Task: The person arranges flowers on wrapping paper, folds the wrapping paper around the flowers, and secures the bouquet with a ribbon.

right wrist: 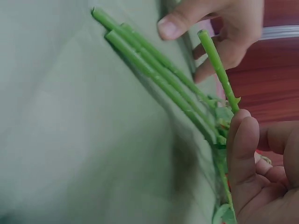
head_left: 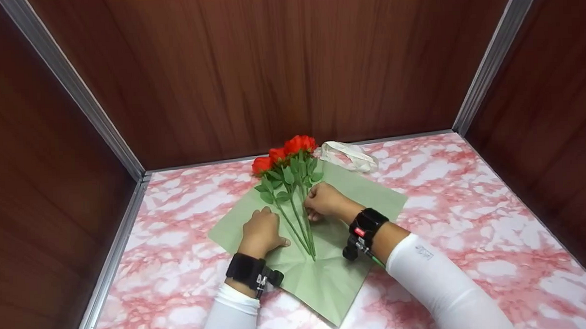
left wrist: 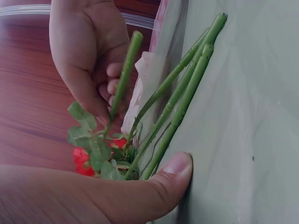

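Note:
Several red roses (head_left: 299, 143) with green leaves lie on a square of pale green wrapping paper (head_left: 328, 294), blooms towards the back wall. My right hand (head_left: 327, 201) pinches the stem of one rose between thumb and fingers. In the right wrist view that rose stem (right wrist: 217, 67) is raised off the paper, its cut end free, apart from three stems (right wrist: 154, 70) lying together. To the left of the stems, my left hand (head_left: 262, 233) rests at the paper with its thumb stretched out, holding nothing. Some of its fingers are hidden in the left wrist view.
A loose bundle of cream ribbon (head_left: 354, 158) lies behind the paper, right of the blooms. The table (head_left: 473, 216) has a pink and white marbled top. Dark wood-look panels (head_left: 279, 76) with metal edging stand at the back and both sides.

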`<state>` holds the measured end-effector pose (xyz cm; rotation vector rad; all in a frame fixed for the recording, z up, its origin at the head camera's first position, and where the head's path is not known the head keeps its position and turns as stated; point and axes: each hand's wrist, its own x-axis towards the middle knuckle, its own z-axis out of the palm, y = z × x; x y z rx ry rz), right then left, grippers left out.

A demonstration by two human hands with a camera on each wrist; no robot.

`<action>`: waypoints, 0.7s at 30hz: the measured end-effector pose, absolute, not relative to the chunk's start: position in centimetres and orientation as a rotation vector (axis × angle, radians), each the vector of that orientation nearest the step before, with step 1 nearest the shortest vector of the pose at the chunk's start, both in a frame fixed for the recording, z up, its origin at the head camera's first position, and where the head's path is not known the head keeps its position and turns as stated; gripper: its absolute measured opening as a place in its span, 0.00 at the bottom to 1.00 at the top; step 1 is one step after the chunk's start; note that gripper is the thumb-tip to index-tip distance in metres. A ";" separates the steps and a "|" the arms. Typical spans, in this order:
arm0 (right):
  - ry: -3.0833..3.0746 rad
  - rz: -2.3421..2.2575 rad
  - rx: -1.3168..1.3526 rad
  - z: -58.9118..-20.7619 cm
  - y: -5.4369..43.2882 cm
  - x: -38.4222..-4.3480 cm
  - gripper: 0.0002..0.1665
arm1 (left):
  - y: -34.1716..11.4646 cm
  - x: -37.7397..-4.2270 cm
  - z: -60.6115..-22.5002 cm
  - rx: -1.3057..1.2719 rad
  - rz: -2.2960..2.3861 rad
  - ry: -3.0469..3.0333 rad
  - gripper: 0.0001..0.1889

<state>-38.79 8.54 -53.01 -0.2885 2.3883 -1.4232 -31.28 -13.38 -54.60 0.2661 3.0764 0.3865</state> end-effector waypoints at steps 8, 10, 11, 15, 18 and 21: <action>2.425 -1.391 -0.248 -54.3 8.4 -39.3 0.18 | -13.3 -31.5 -54.7 0.258 0.376 3.069 0.30; 2.424 -1.384 -0.252 -54.4 8.5 -39.3 0.16 | -13.2 -31.4 -54.6 0.259 0.374 3.070 0.29; 2.424 -1.380 -0.254 -54.4 8.6 -39.3 0.16 | -13.4 -31.7 -55.2 0.281 0.369 3.090 0.30; 2.411 -1.384 -0.280 -54.2 9.2 -39.1 0.15 | -13.5 -31.6 -55.1 0.287 0.367 3.091 0.30; 2.404 -1.385 -0.307 -54.1 10.0 -39.0 0.14 | -13.3 -31.4 -54.7 0.267 0.372 3.071 0.29; 2.421 -1.354 -0.343 -54.0 11.1 -38.8 0.12 | -13.3 -31.5 -54.8 0.268 0.370 3.077 0.29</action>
